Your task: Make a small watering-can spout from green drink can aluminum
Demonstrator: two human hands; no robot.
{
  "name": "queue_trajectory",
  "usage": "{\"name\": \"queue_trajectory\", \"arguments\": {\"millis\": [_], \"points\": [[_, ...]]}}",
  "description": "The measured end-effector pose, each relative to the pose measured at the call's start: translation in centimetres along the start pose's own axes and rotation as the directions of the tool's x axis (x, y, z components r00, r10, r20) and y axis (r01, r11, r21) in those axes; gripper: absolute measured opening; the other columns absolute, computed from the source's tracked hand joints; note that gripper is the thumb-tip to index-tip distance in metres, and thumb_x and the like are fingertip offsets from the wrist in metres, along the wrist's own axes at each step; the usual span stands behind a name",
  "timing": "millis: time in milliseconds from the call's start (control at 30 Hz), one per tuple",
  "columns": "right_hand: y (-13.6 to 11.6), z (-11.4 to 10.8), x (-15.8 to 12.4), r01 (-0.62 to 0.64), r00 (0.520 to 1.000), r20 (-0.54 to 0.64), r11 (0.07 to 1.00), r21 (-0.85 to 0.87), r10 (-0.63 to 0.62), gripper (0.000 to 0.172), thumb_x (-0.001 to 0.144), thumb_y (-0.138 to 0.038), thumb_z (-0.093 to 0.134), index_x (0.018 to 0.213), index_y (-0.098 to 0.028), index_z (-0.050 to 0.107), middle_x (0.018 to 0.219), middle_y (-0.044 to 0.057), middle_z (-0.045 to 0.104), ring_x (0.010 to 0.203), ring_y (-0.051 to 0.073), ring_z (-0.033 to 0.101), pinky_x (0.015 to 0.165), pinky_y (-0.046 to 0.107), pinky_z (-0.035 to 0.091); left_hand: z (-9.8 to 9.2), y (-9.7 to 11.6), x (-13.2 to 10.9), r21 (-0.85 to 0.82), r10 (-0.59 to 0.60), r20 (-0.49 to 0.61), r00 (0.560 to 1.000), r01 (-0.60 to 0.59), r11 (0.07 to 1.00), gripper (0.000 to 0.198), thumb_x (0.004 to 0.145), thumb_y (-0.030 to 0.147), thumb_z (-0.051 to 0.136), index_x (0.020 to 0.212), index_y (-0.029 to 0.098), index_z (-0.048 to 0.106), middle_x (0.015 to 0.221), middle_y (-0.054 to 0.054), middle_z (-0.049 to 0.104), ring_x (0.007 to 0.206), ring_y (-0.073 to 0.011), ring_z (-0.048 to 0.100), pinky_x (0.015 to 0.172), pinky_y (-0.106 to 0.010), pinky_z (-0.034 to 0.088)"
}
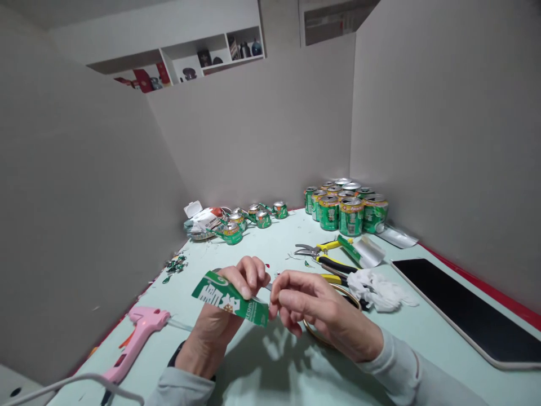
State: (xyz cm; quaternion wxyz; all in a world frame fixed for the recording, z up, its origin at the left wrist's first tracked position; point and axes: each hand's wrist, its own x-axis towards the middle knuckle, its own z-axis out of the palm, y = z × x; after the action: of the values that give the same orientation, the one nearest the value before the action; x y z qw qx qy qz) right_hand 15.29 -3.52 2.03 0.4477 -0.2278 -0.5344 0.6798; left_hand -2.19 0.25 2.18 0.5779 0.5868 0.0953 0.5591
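A green printed piece of aluminium can sheet (211,293) is held by my left hand (245,276), with the thumb pressed on its upper side. My right hand (319,304) is beside the sheet's right end, its thumb and fingers closed in a pinch. A small greyish sliver shows between the two hands; whether the right fingers grip it or the sheet's edge is hidden. Beneath the right hand lies a gold-coloured ring (315,332), partly covered. Close behind are yellow-and-black handled pruning shears (313,251) and a curled cut can sheet (366,252).
A pink glue gun (141,338) with a cable lies at left. Green scraps (175,265) are near the left edge. Several cut-down cans (262,219) and a wipes pack (209,220) stand at the back. Whole cans (350,217), crumpled tissue (380,290) and a tablet (469,310) are right.
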Motion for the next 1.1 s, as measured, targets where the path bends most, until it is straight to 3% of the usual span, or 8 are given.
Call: {"name": "queue_trajectory", "arguments": {"millis": [267,400,533,600,800,867,1000,1100], "points": [[0.1,0.1,-0.1,-0.016,0.981,-0.189,0.988,0.156,0.045,0.050,0.064,-0.031,0.080,0.104,-0.020,0.052,0.078,-0.003,0.059,0.071,0.013,0.056,0.069,0.026,0.042,0.5,0.5,0.2,0.222,-0.129,0.007,0.992,0.125,0.967,0.015,0.066,0.033,0.086,0.063,0.020,0.080,0.097,-0.012,0.068,0.101,-0.0281,0.059,0.086,-0.035,0.047],[-0.4,-1.2,0.7,0.042,0.956,-0.291,0.997,0.062,-0.022,0.053,0.065,-0.029,0.077,0.109,-0.023,0.046,0.084,-0.003,0.060,0.076,0.015,0.059,0.073,0.029,0.044,0.4,-0.2,0.6,0.149,-0.258,-0.302,0.918,0.313,0.938,0.025,0.067,0.023,0.085,0.091,0.025,0.080,0.119,-0.011,0.069,0.102,-0.0292,0.065,0.072,-0.031,0.053],[-0.6,-3.1,1.6,0.092,0.933,-0.339,0.991,-0.099,-0.120,0.051,0.065,-0.026,0.075,0.107,-0.023,0.046,0.080,-0.004,0.061,0.079,0.016,0.059,0.075,0.030,0.044,0.0,-0.9,0.8,-0.111,-0.437,-0.432,0.789,0.435,0.894,0.039,0.074,0.045,0.077,0.099,0.015,0.075,0.093,-0.012,0.077,0.076,-0.0249,0.070,0.065,-0.032,0.054],[-0.3,-3.8,1.9,0.091,0.925,-0.350,0.982,-0.167,-0.146,0.050,0.065,-0.025,0.075,0.106,-0.023,0.046,0.077,-0.005,0.060,0.077,0.015,0.058,0.075,0.030,0.043,-0.1,-1.3,0.7,-0.142,-0.494,-0.392,0.776,0.480,0.866,0.043,0.075,0.052,0.074,0.090,0.012,0.076,0.086,-0.012,0.077,0.073,-0.0241,0.070,0.066,-0.032,0.054],[-0.4,-4.2,1.7,0.034,0.935,-0.314,0.926,-0.376,-0.162,0.035,0.077,-0.032,0.068,0.105,-0.023,0.050,0.080,-0.001,0.063,0.077,0.018,0.059,0.072,0.032,0.044,0.4,-1.5,0.3,-0.092,-0.562,-0.360,0.744,0.571,0.815,0.023,0.064,0.025,0.086,0.080,0.012,0.075,0.071,-0.006,0.074,0.062,-0.0161,0.067,0.058,-0.022,0.050],[-0.9,-4.2,0.9,-0.021,0.942,-0.261,0.741,-0.672,-0.210,0.011,0.087,-0.030,0.059,0.094,-0.023,0.055,0.080,0.001,0.063,0.076,0.020,0.059,0.072,0.034,0.042,0.6,-0.9,0.4,-0.140,-0.540,-0.431,0.723,0.538,0.831,0.025,0.064,0.023,0.085,0.085,0.013,0.075,0.075,-0.006,0.075,0.063,-0.0161,0.068,0.060,-0.023,0.053],[-0.4,-4.9,-1.3,-0.094,0.977,-0.102,0.054,-0.994,-0.185,0.009,0.082,-0.016,0.057,0.089,-0.021,0.059,0.093,0.009,0.064,0.085,0.027,0.060,0.071,0.039,0.044,0.8,0.5,0.8,-0.239,-0.434,-0.656,0.617,0.376,0.895,0.025,0.063,0.008,0.081,0.086,0.016,0.073,0.084,-0.004,0.078,0.064,-0.0148,0.071,0.058,-0.022,0.056],[1.2,-5.5,-2.4,-0.043,0.987,-0.022,-0.131,-0.990,-0.161,0.027,0.079,-0.014,0.056,0.105,-0.020,0.061,0.107,0.014,0.064,0.094,0.031,0.063,0.075,0.042,0.049,0.8,1.0,1.0,-0.256,-0.375,-0.742,0.556,0.281,0.925,0.027,0.063,0.002,0.077,0.086,0.015,0.072,0.083,-0.004,0.078,0.063,-0.0149,0.071,0.052,-0.021,0.057]]}}
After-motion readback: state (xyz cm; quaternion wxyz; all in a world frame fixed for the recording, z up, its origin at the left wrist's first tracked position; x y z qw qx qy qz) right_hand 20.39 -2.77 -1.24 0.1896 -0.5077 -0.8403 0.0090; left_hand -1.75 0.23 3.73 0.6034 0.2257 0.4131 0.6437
